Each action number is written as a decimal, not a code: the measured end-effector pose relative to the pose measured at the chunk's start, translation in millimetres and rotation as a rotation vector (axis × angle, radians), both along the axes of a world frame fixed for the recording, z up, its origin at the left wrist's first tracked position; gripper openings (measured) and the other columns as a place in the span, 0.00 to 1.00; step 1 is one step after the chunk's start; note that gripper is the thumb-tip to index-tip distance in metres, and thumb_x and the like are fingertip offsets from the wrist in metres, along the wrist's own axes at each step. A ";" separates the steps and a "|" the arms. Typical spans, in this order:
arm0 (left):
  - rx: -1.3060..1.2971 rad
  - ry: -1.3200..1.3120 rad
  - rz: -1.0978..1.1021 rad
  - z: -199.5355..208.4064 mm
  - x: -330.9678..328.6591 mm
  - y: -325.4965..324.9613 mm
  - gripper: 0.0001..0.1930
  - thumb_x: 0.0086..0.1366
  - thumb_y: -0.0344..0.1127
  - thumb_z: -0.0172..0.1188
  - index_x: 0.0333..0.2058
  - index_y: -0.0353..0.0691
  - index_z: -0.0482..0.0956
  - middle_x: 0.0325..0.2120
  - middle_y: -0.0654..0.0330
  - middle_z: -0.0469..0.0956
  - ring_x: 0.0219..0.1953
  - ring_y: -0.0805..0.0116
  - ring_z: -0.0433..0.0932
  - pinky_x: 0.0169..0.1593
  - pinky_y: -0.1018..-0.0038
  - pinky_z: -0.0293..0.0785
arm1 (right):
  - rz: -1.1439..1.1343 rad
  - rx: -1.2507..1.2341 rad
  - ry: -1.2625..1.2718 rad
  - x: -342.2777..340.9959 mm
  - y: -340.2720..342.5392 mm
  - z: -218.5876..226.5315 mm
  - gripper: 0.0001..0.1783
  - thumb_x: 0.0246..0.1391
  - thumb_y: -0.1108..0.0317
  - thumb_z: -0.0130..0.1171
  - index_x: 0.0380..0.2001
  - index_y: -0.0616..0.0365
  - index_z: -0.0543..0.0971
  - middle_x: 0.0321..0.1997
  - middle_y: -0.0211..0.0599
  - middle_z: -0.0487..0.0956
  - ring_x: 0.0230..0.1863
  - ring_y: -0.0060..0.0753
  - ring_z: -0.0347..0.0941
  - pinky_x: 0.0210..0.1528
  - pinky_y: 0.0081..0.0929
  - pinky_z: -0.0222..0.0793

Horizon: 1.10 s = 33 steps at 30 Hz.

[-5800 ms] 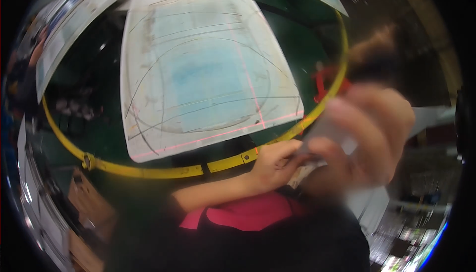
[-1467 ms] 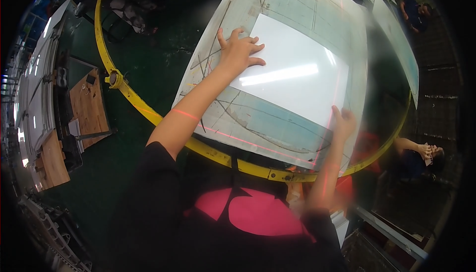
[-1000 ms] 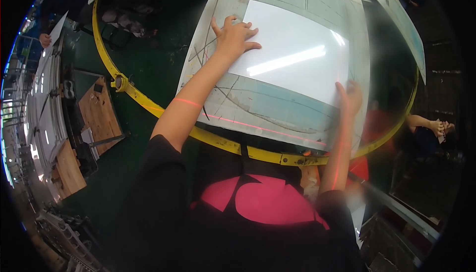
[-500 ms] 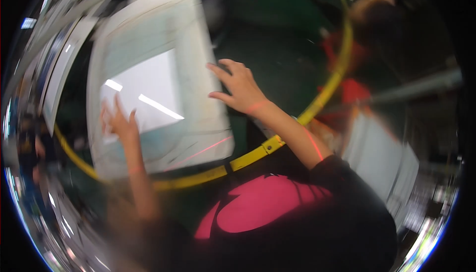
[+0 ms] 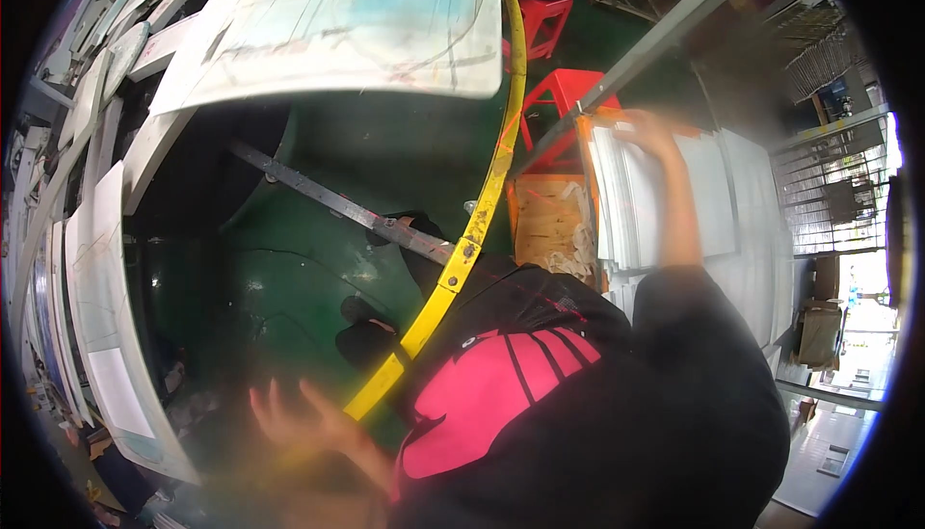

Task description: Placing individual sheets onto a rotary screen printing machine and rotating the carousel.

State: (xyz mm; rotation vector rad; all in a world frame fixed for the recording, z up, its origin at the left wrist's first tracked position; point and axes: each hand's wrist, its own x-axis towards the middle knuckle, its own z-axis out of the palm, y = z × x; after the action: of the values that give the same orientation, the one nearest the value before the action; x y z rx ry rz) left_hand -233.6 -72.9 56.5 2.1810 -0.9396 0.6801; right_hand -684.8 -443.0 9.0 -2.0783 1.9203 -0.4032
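My left hand [image 5: 306, 425] is low in the view, empty, its blurred fingers spread apart near the yellow curved rail [image 5: 451, 283]. At the right, my right hand [image 5: 655, 136] reaches over the far edge of a stack of white sheets [image 5: 636, 206]. Its fingers lie against the top of the stack, too smeared to show whether they grip a sheet. A whitish board [image 5: 328, 33] with a pale blue stain and scratch lines lies ahead of me. Another such board [image 5: 96, 298] stands at the left, with a white sheet [image 5: 120, 396] lying on it.
A metal arm [image 5: 356, 211] runs above the green floor [image 5: 318, 269] to the yellow rail. Beyond the stack are a red stool [image 5: 559, 105] and a slanting metal bar [image 5: 665, 28]. An orange-edged wooden box [image 5: 549, 225] is beside the stack.
My right hand has gone from beside the board to the sheet stack at the right. My left hand has left the white sheet. The view has turned right, and the sheet-bearing board now appears far left.
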 end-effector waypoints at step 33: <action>0.035 0.314 -0.656 41.8 -48.9 -78.1 0.11 0.48 0.23 0.56 0.33 0.36 0.73 0.35 0.55 0.73 0.42 0.59 0.67 0.49 0.69 0.58 | 0.066 0.121 -0.489 -1.0 -2.8 96.2 0.09 0.38 0.66 0.62 0.21 0.61 0.78 0.20 0.26 0.74 0.26 0.16 0.65 0.31 0.15 0.58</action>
State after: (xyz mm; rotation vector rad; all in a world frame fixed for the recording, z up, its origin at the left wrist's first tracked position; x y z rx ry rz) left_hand -282.6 -151.0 98.3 1.7688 -1.3882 0.0077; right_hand -685.8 -445.8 105.3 -1.7558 1.5436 -0.6876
